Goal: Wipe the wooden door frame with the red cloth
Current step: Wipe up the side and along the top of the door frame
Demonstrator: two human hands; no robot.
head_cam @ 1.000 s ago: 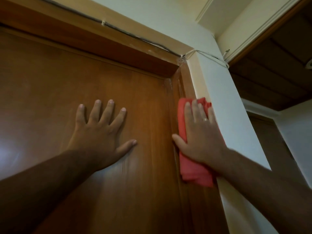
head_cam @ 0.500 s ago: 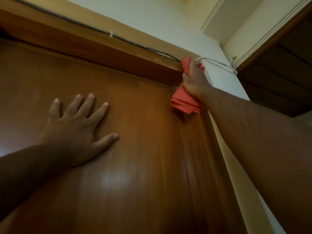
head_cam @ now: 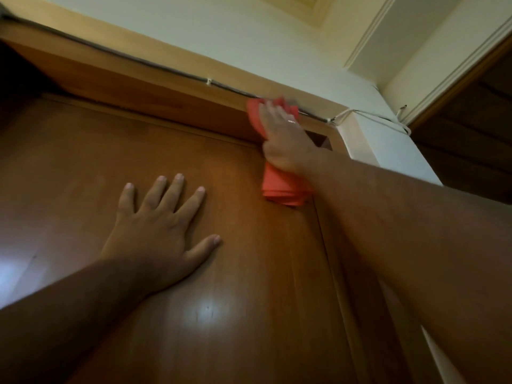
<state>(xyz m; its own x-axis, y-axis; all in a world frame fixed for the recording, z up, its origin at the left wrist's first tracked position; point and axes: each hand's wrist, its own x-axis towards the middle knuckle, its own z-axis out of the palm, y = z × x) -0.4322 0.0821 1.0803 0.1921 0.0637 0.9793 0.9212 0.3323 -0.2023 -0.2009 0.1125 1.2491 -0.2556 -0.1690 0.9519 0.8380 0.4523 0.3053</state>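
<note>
A: Since half a second ago, right hand (head_cam: 285, 139) has slid along the top rail of the wooden door frame (head_cam: 166, 98), away from the corner.

B: Grip state?

A: Fingers flat, pressing the red cloth (head_cam: 279, 187) onto the rail; folded tail hangs below the wrist against the door (head_cam: 249, 300).

B: Left hand (head_cam: 160, 234)?

A: Splayed flat on the door, holding nothing, below and beside the cloth. Cable (head_cam: 155, 66) runs just above the fingertips.
</note>
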